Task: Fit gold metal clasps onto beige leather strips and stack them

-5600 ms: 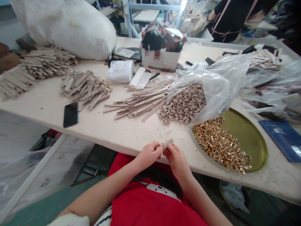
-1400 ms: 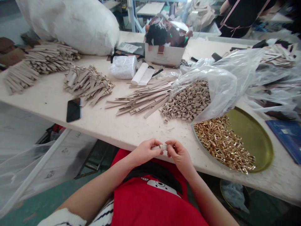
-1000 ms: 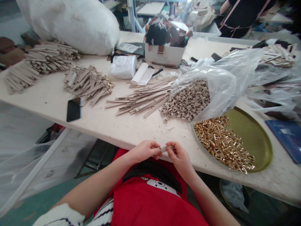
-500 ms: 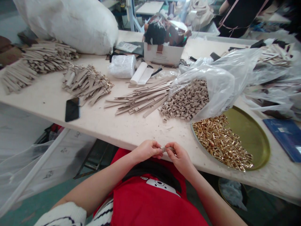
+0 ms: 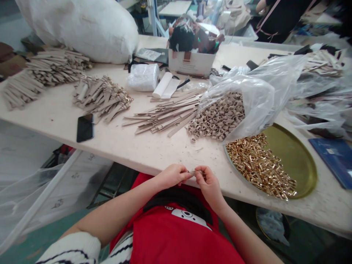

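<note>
At the table's near edge, my left hand [image 5: 175,175] and my right hand [image 5: 208,184] meet, fingertips pinched. Between them shows a small beige strap [image 5: 192,172], mostly covered by the fingers. Both hands grip it; its details are too small to make out. Beyond the hands lies a heap of small beige loops [image 5: 217,119], spilling from a clear plastic bag [image 5: 257,110]. Right of the hands, many gold metal buckles [image 5: 258,165] fill part of a round olive-green tray [image 5: 295,154]. Long thin beige strips [image 5: 165,115] are spread left of the loops.
Bundles of beige straps [image 5: 103,96] with gold ends lie on the left, near a black phone [image 5: 85,127]. A white box [image 5: 191,65], a plastic-wrapped pack [image 5: 143,77] and a big white sack [image 5: 82,29] stand behind. A blue folder [image 5: 334,159] lies far right. Another person [image 5: 280,18] stands across the table.
My right hand has shifted slightly left and turned its fingers inward over the strap. My left fingers have moved slightly right. The things on the table stay put.
</note>
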Available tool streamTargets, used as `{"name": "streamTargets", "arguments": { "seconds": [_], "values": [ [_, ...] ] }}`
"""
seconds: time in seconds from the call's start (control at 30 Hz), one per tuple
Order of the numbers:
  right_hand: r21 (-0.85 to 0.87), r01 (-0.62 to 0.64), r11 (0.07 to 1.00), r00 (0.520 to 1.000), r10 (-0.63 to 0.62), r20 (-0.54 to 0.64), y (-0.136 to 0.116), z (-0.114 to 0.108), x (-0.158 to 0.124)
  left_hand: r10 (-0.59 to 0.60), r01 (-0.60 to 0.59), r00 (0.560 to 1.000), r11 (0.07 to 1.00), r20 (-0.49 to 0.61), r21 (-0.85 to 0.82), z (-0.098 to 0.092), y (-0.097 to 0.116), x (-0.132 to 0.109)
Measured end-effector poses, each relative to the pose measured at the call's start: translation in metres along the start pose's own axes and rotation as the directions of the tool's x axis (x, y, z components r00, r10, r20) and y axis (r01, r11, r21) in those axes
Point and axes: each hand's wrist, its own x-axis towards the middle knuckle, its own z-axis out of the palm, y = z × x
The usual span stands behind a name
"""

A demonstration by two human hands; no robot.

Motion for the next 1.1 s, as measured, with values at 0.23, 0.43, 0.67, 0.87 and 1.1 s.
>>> {"name": "streamTargets", "arguments": {
  "seconds": [0.23, 0.43, 0.67, 0.87, 1.1],
  "values": [
    [-0.181, 0.122, 0.976, 0.984, -0.095, 0.148, -0.001, -0.009, 0.001, 0.037, -0.038, 0.998, 0.999, 0.047, 0.02, 0.002, -0.002, -0.004],
    [-0.194, 0.181, 0.964, 0.972, -0.144, 0.188, -0.007, -0.014, 0.004, 0.047, -0.049, 0.999, 0.996, 0.024, 0.071, 0.001, 0.005, -0.006],
    [-0.189, 0.14, 0.972, 0.983, -0.114, 0.143, -0.002, -0.007, 0.012, 0.079, -0.067, 0.997, 0.949, -0.026, 0.308, -0.011, 0.017, 0.001],
    [-0.299, 0.247, 0.922, 0.969, -0.238, 0.068, 0.003, -0.001, 0.036, 0.125, -0.105, 0.992, 0.928, -0.033, 0.357, -0.012, 0.021, 0.02],
    [-0.546, 0.342, 0.765, 0.915, -0.404, 0.007, 0.009, -0.009, 0.075, 0.149, 0.173, 0.866, 0.807, -0.477, 0.565, -0.081, 0.02, 0.066]
  ]
}}
